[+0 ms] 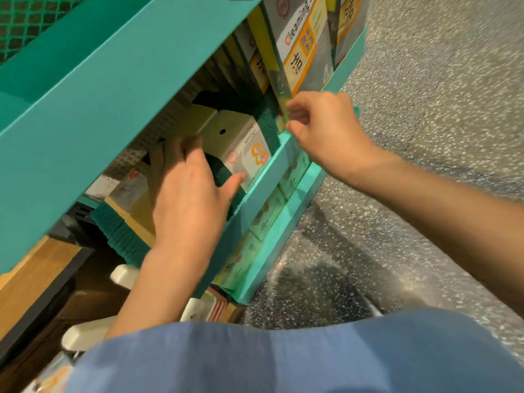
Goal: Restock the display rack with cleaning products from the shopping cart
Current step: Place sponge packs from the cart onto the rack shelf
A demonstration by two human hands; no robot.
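A teal display rack (93,95) fills the left and middle of the head view, its shelves tilted. On the middle shelf lie packs of scouring sponges, yellow with green pads, in cardboard sleeves (241,146). My left hand (187,194) reaches into this shelf, fingers spread over a green sponge pack, thumb touching the sleeve. My right hand (320,129) pinches the lower edge of an upright cleaning sponge pack (300,49) at the shelf's front lip (272,171). The shopping cart is out of view.
Green product boxes (266,214) line the shelf below. White items (124,275) sit lower left beside a wooden surface (34,268). Speckled grey floor (439,95) lies to the right. My blue clothing (283,358) covers the bottom of the view.
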